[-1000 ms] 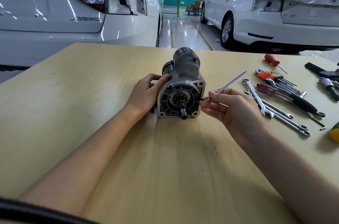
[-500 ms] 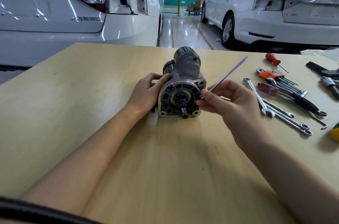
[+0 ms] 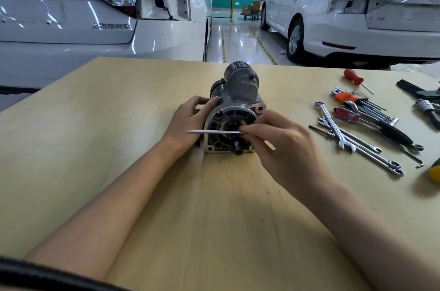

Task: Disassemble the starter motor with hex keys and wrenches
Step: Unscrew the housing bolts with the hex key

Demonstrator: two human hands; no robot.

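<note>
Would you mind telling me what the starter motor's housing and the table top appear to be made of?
Starter motor: the housing looks like cast metal, probably aluminium, judging by its dull grey matte surface and moulded ribs. Table: it seems to be pale wood or wood-look laminate, with faint grain lines and a smooth satin finish.

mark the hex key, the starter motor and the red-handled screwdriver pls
hex key point(image 3: 214, 132): head view, middle of the bare shaft left of the right hand.
starter motor point(image 3: 242, 87): head view, top of the grey housing.
red-handled screwdriver point(image 3: 352, 77): head view, middle of the handle.
</note>
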